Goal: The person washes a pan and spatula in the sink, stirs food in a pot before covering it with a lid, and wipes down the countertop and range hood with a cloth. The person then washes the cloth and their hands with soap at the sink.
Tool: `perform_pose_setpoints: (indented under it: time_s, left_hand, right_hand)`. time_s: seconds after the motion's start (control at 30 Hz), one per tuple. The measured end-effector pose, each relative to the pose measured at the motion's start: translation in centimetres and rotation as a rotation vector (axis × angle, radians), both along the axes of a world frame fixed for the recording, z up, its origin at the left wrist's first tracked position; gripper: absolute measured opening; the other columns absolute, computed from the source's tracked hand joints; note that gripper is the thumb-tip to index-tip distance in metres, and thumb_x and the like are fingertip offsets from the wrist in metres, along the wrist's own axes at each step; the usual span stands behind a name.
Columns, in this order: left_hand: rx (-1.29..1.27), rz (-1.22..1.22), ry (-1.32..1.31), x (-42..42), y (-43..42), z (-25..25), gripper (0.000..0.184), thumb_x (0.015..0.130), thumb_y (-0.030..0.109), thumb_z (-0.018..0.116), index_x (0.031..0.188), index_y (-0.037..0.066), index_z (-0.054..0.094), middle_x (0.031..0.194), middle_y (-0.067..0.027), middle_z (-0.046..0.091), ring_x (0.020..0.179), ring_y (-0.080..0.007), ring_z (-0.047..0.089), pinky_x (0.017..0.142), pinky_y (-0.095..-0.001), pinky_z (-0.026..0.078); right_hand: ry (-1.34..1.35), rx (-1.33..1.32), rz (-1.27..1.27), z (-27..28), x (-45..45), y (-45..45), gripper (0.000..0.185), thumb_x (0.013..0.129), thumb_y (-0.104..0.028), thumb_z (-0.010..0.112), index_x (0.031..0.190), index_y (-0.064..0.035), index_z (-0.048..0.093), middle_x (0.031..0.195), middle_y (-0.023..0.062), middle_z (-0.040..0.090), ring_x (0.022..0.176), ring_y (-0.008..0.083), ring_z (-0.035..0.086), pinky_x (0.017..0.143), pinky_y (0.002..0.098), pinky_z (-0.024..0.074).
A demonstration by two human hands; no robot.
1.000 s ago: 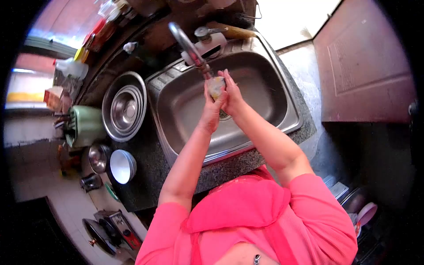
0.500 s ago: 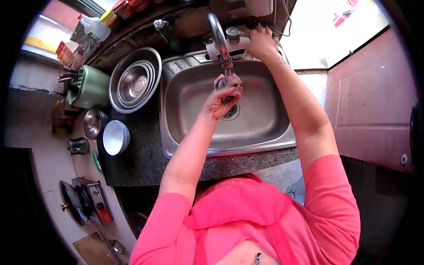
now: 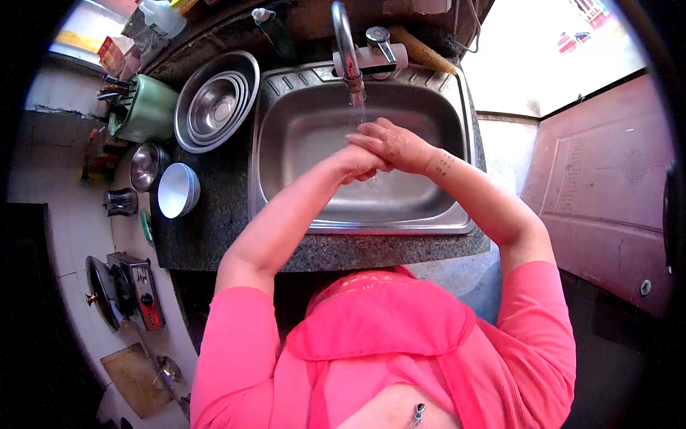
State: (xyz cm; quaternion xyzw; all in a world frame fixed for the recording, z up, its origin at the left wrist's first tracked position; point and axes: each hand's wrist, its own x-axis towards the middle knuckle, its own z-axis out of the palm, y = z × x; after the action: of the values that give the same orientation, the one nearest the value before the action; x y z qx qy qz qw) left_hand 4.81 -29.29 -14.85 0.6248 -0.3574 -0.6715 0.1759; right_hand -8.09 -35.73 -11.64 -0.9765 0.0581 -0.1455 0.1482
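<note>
My left hand (image 3: 355, 164) and my right hand (image 3: 395, 146) are pressed together over the sink (image 3: 286, 164), below the tap spout (image 3: 346, 43). A stream of water falls from the spout onto them. My right hand lies across the top of my left, its fingers stretched out flat over it. Most of my left hand's fingers are hidden underneath, so whether anything is in it does not show. Behind the spout, the tap lever (image 3: 381, 44) is on a white fitting. To its right, a long brown, rough-looking thing (image 3: 423, 51) rests at the sink's back corner.
Nested steel bowls (image 3: 193, 139), a green knife holder (image 3: 153, 111), a small metal bowl (image 3: 145, 166) and white bowls (image 3: 175, 191) stand on the dark counter (image 3: 214, 222) to the left. A pinkish door panel (image 3: 600, 186) borders the right. Farther left is a gas stove (image 3: 136, 286).
My right hand has come from the sink's back right corner to my left hand. The wadded scrubber that was in my left hand no longer shows. The view has shifted slightly.
</note>
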Motion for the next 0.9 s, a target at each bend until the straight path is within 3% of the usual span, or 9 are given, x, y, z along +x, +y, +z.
perform_pose_setpoints:
  time_s: [0.1,0.13,0.23,0.33,0.47,0.53,0.63,0.7,0.9]
  left_hand:
    - [-0.287,-0.104,-0.339,-1.2,-0.1,1.8,0.013,0.067,0.009,0.061,0.079,0.011,0.06,0.062,-0.0003,0.054,0.051,-0.0119,0.045,0.043,-0.0269,0.034]
    - [-0.518,-0.082,-0.421,-1.4,0.0,0.5,0.021,0.064,0.002,0.057,0.084,0.003,0.061,0.079,-0.0135,0.062,0.071,-0.0277,0.06,0.065,-0.0366,0.046]
    - [-0.57,-0.436,-0.898,-0.9,-1.0,-2.0,0.018,0.068,0.009,0.055,0.085,0.005,0.062,0.086,-0.0169,0.062,0.08,-0.0325,0.06,0.069,-0.0376,0.047]
    - [-0.549,-0.191,-0.904,-1.0,-0.1,-1.9,0.017,0.073,0.013,0.05,0.083,0.007,0.063,0.089,-0.0164,0.062,0.084,-0.0337,0.058,0.07,-0.0381,0.048]
    - [-0.624,-0.409,-1.107,-1.0,0.5,0.6,0.014,0.076,0.016,0.05,0.082,0.01,0.061,0.082,-0.0124,0.063,0.079,-0.0289,0.061,0.065,-0.0393,0.049]
    - [-0.671,-0.608,-1.145,-0.5,0.9,0.9,0.013,0.077,0.018,0.049,0.08,0.012,0.061,0.081,-0.0115,0.063,0.078,-0.0266,0.062,0.065,-0.0384,0.05]
    - [-0.747,-0.735,-1.004,0.0,2.2,1.7,0.014,0.076,0.018,0.048,0.077,0.011,0.06,0.08,-0.0117,0.063,0.074,-0.0275,0.062,0.062,-0.0387,0.05]
    - [-0.787,-0.756,-1.011,0.5,2.9,1.7,0.015,0.077,0.018,0.046,0.076,0.011,0.059,0.079,-0.0118,0.063,0.073,-0.0284,0.062,0.061,-0.0388,0.05]
    - [-0.734,-0.853,-0.995,1.0,5.2,3.9,0.024,0.077,0.019,0.042,0.078,0.009,0.063,0.083,-0.0116,0.063,0.078,-0.0283,0.061,0.066,-0.0379,0.049]
  right_hand:
    - [-0.016,0.052,-0.18,-1.1,-0.3,0.9,0.033,0.071,-0.011,0.055,0.104,-0.0059,0.048,0.095,0.0113,0.053,0.086,0.0294,0.055,0.072,0.0364,0.048]
    - [0.025,0.071,-0.239,-2.1,-0.2,0.8,0.029,0.072,-0.011,0.054,0.099,-0.005,0.049,0.091,0.0117,0.054,0.084,0.0299,0.056,0.071,0.0371,0.0483]
    - [0.123,0.121,-0.378,-2.9,0.1,1.1,0.018,0.073,-0.012,0.053,0.089,-0.0033,0.05,0.083,0.0136,0.058,0.08,0.0318,0.058,0.069,0.0385,0.0484]
    - [0.174,0.258,-0.477,-2.8,0.3,1.7,0.017,0.073,-0.014,0.054,0.085,-0.0014,0.053,0.08,0.0163,0.06,0.081,0.0339,0.059,0.069,0.0387,0.048]
    - [-0.113,0.468,-0.431,-4.2,1.2,2.9,0.011,0.071,-0.013,0.051,0.069,-0.0024,0.052,0.064,0.0175,0.056,0.06,0.03,0.058,0.051,0.0374,0.0444]
    - [0.104,0.902,-0.569,-1.5,0.7,4.3,0.01,0.067,-0.01,0.051,0.061,-0.0026,0.05,0.053,0.013,0.05,0.046,0.0247,0.051,0.04,0.0355,0.0377]
    - [0.234,1.4,-0.543,-4.3,0.7,5.8,0.009,0.057,-0.005,0.051,0.053,-0.0048,0.044,0.043,0.0048,0.038,0.032,0.015,0.035,0.029,0.0306,0.0224]
    - [0.389,1.474,-0.632,-2.4,0.8,6.7,0.01,0.055,-0.002,0.05,0.051,-0.0061,0.043,0.043,0.0043,0.036,0.032,0.0143,0.032,0.03,0.0288,0.0176]
    - [0.181,1.959,-0.696,-3.2,1.5,10.2,0.016,0.055,0.001,0.048,0.048,-0.0084,0.037,0.043,0.0015,0.027,0.033,0.0113,0.022,0.033,0.0254,0.0139]
